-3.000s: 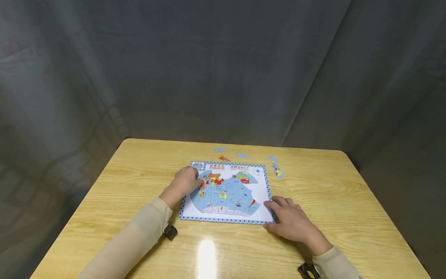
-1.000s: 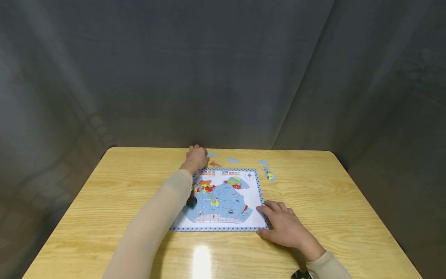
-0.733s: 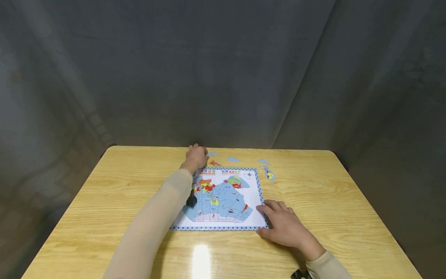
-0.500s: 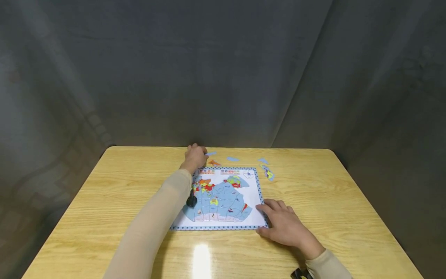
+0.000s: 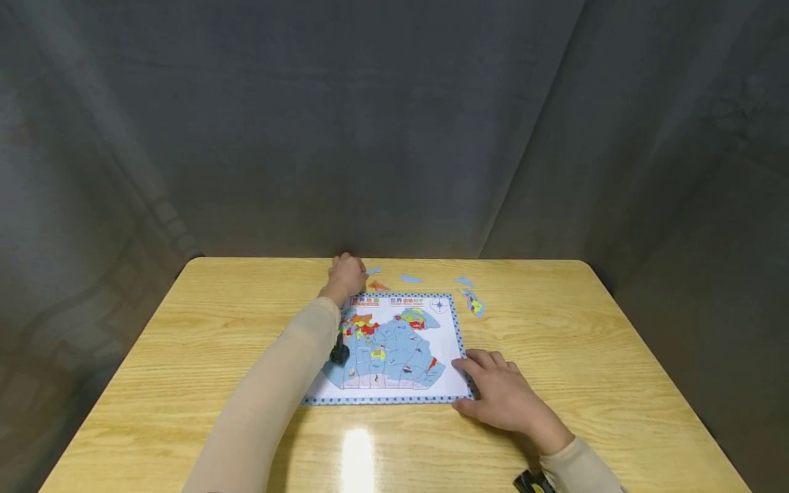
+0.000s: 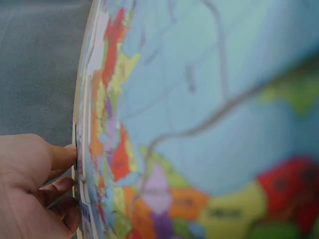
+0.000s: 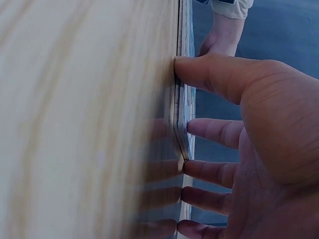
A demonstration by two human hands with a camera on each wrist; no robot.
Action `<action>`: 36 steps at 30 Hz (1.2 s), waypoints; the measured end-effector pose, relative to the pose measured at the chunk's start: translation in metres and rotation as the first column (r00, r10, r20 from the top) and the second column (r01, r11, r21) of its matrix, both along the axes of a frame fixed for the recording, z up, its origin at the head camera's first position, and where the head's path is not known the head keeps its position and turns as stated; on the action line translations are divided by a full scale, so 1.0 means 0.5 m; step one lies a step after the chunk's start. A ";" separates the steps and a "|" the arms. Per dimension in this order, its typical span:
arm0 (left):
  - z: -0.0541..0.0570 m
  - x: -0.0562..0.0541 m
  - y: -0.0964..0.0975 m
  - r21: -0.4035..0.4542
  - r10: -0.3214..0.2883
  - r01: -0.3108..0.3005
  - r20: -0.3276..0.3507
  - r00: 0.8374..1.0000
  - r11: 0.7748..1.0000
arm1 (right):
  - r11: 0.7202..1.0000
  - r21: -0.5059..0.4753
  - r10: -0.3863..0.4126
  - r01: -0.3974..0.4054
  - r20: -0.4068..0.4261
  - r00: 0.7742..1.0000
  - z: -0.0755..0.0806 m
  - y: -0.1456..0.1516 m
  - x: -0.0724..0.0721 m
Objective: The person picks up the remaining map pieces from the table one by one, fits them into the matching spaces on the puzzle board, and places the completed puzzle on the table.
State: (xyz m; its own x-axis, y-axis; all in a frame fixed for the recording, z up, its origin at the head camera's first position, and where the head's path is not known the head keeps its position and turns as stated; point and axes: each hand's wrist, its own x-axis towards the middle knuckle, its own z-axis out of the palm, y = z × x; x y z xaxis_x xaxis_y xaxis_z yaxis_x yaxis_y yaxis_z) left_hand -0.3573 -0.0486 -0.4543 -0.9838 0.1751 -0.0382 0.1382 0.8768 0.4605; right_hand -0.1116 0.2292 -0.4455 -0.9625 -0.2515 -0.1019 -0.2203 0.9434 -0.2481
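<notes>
At the far side of the table, my left hand (image 5: 346, 277) pinches the left end of a narrow blue puzzle piece (image 5: 374, 270), which lies flat. Its thumb (image 6: 64, 157) and curled fingers show at the table's surface in the left wrist view. A world map jigsaw board (image 5: 456, 387) with a dotted blue border lies in the middle, partly filled with pieces. My right hand (image 5: 502, 390) rests at the board's near right corner, fingers spread. In the right wrist view its thumb (image 7: 209, 72) touches the board's edge and the fingertips lie along it.
Beyond the board lie an orange piece (image 5: 379, 285) and blue pieces (image 5: 411, 279) (image 5: 465, 281). A multicoloured piece (image 5: 472, 301) lies off the board's upper right corner. Dark curtains (image 5: 394, 137) stand behind the wooden table (image 5: 585, 370). My left forearm (image 5: 271, 390) covers the board's left side.
Over three seconds my left hand has gone from the map's upper left to the blue piece at the far side, then stayed there. The right hand has kept its place on the board's corner.
</notes>
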 end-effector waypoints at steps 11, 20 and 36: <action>0.001 -0.004 -0.005 0.043 -0.004 0.004 0.022 1.000 0.999 | 1.000 -0.003 0.009 -0.009 0.005 1.000 -0.001 0.004 -0.004; 0.009 0.010 -0.016 0.117 -0.049 0.044 0.040 0.998 0.992 | 1.000 -0.008 0.008 -0.008 -0.001 1.000 -0.003 0.004 -0.007; 0.010 0.050 -0.026 0.166 -0.141 0.133 0.039 0.989 0.977 | 1.000 -0.016 0.023 -0.023 -0.011 1.000 -0.003 0.005 -0.011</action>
